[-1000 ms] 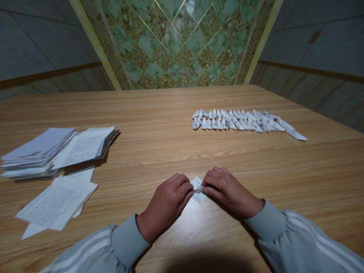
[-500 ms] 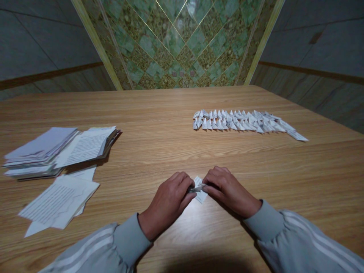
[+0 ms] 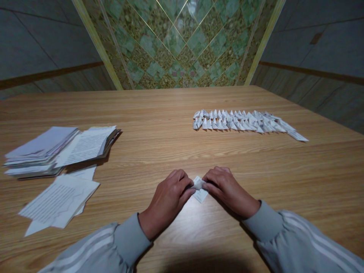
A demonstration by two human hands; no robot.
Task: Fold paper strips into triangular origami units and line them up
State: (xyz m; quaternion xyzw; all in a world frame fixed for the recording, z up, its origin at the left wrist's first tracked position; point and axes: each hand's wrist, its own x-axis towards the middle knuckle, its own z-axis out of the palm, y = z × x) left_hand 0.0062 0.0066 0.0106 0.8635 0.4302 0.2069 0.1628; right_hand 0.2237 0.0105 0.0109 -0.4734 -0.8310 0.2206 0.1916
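Note:
A small piece of folded white paper (image 3: 200,195) with faint print is between my hands, low over the table in front of me. My left hand (image 3: 174,193) pinches its left edge between thumb and fingers. From the other side, my right hand (image 3: 227,189) grips the right edge in the same way. The lower part of the paper shows as a pointed corner below the fingertips. My fingers cover both sides of it, so the full folded shape is hidden.
Two rows of small folded paper pieces (image 3: 227,124) stand at the back right of the wooden table (image 3: 148,125). On the left lie a thick stack of papers (image 3: 42,142), an adjoining printed pile (image 3: 89,146) and several loose printed sheets (image 3: 61,199). A tiled wall rises behind.
The raised fold of the paper between my fingertips has shifted and looks flatter and wider. My left hand has tilted slightly; my right hand has hardly moved.

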